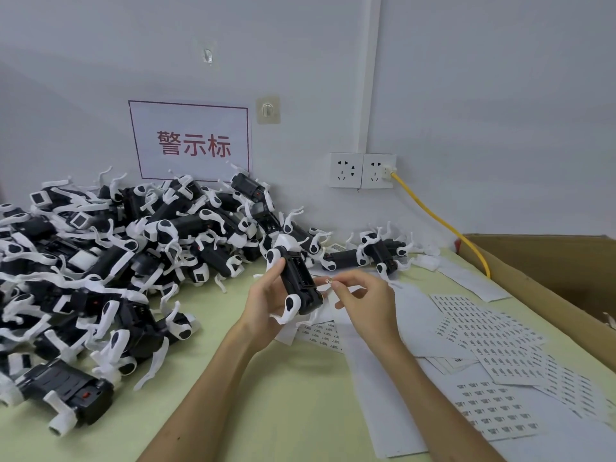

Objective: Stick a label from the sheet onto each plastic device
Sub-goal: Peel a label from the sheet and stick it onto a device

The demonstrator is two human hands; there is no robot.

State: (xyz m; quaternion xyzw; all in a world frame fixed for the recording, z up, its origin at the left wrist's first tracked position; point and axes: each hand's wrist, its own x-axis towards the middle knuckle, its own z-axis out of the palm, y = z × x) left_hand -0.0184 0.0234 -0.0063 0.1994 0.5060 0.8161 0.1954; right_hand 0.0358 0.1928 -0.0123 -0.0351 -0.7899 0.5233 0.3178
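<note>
My left hand (263,305) grips a black-and-white plastic device (296,278) held up over the middle of the table, its black underside facing me. Just to its right, my right hand (361,301) pinches a small label (328,281) between thumb and forefinger, close to the device's right edge. Label sheets (493,335) lie spread across the table's right side, some with rows of printed labels. A big heap of the same devices (110,258) fills the left and back of the table.
A few more devices (376,251) lie at the back by the wall. An open cardboard box (546,261) stands at the right edge. A yellow cable (443,221) runs from the wall socket (378,171) down behind the box. A sign (190,141) hangs on the wall.
</note>
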